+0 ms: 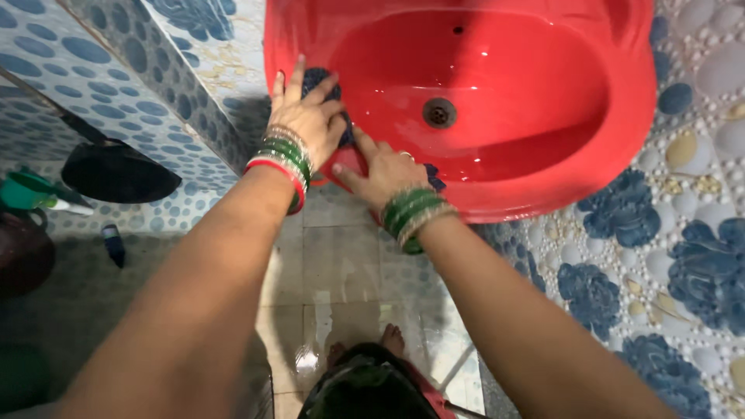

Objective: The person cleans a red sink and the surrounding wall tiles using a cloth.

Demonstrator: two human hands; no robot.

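A glossy red wash basin fills the top of the view. My left hand lies spread on its left rim and presses a dark blue scrubber against the rim, with part of the scrubber showing past my fingers. My right hand rests flat on the front rim just beside it, fingers pointing into the bowl. A small dark blue bit shows by its fingertips. Both wrists wear green and red bangles.
A metal drain sits in the wet bowl. A wall of pebble and blue flower tiles is at the right, and blue dotted tiles at the left. On the floor are a black pan, a green vessel and a small bottle. My foot stands on the wet floor.
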